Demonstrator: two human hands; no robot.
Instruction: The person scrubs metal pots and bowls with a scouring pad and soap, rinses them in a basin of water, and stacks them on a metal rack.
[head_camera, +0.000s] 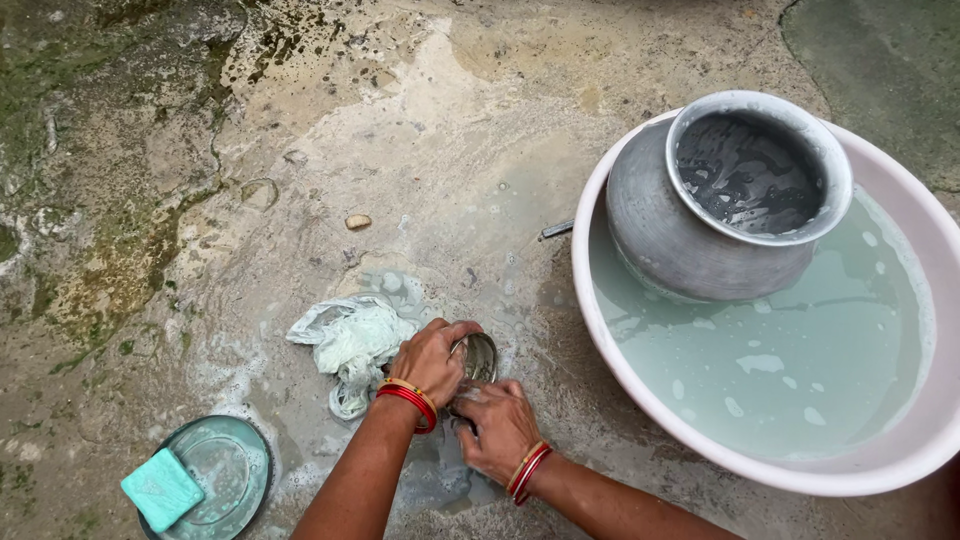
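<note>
Scrubbing a small steel cup (479, 358) on the wet concrete floor (470, 160).

Left hand (430, 358) fingers curled over the cup rim, gripping it; right hand (497, 425) fingers bent tight at the cup's near side, scrubber not visible. Best to brace hard with the left and turn the cup while rubbing. Pale rag (352, 342) touches the left hand; soap (162, 488) on a plate (235, 470) near; basin (620, 380) with pot (690, 240) well apart.

Both forearms are bare, no sleeves visible. Each wrist carries stacked bangles: red with gold edging (several thin rings), sitting directly behind the left hand (428, 360) and right hand (497, 428).
</note>
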